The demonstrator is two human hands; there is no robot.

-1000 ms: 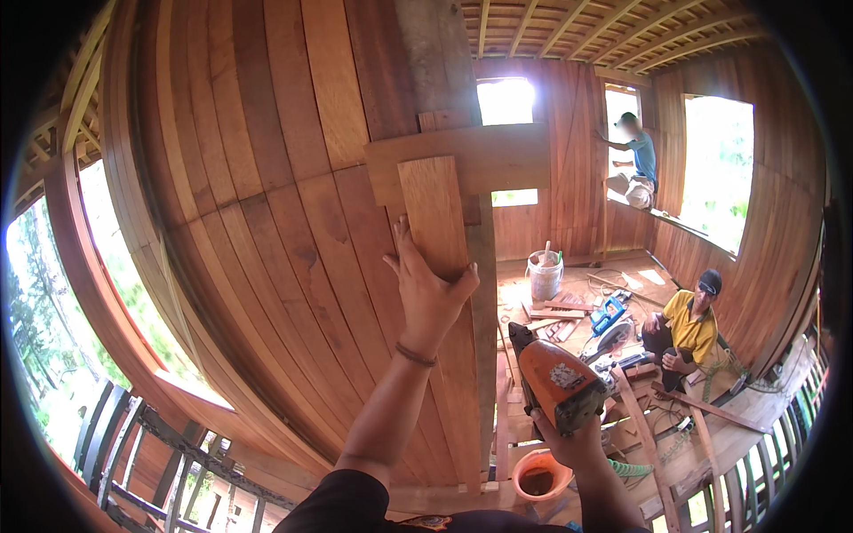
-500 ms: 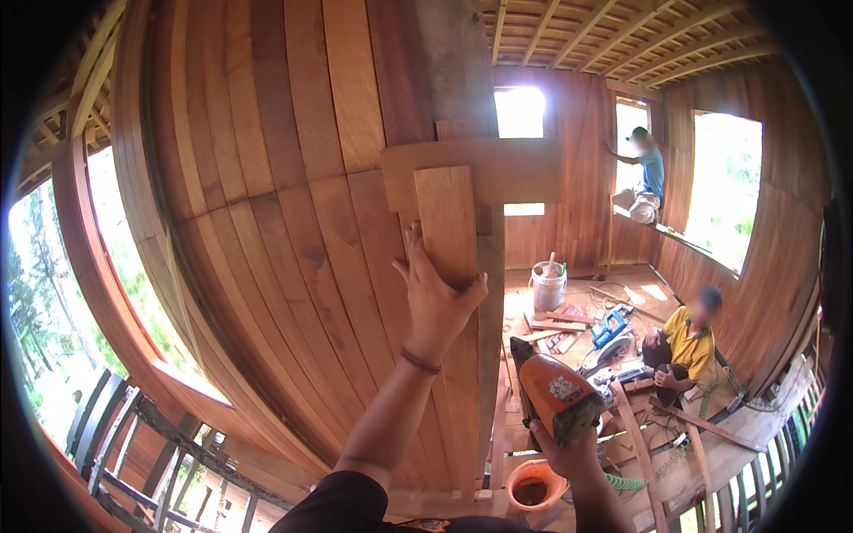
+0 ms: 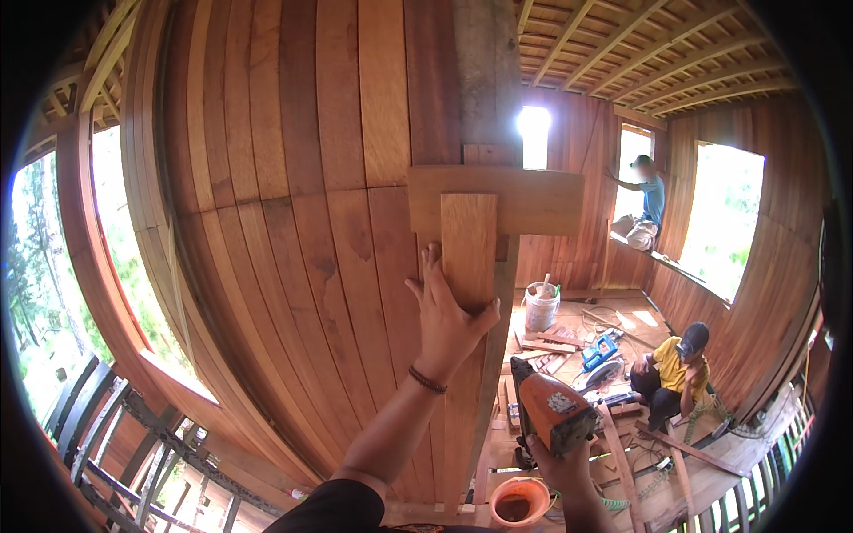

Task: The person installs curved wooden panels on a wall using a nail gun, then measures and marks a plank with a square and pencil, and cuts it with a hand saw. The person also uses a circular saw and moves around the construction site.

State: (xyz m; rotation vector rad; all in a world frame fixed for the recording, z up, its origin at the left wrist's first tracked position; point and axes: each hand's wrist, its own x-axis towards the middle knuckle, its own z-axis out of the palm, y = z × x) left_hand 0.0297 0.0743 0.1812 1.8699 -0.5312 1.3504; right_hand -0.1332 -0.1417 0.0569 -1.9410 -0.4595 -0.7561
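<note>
My left hand [image 3: 447,330] is spread across an upright wooden board [image 3: 469,244] on the plank wall, with the fingers along its left edge and the thumb at its right. A short, wide crosspiece [image 3: 538,202] lies level behind the top of this board and sticks out to the right past the wall post. Lower right, my right hand [image 3: 558,460] grips an orange and black nail gun [image 3: 553,404], held away from the wall. Part of my grip is hidden behind the tool's body.
An orange bucket [image 3: 544,503] stands below the nail gun. Farther off are a white bucket [image 3: 541,314], wood offcuts [image 3: 553,342], a blue power tool [image 3: 601,352] and a saw blade [image 3: 605,377]. A person in yellow [image 3: 668,362] crouches there; another person [image 3: 653,202] sits at a window opening.
The view has shifted, so the wall and boards sit lower and farther right. My left hand keeps its place on the board. The person in yellow has lowered the head and raised a hand to it.
</note>
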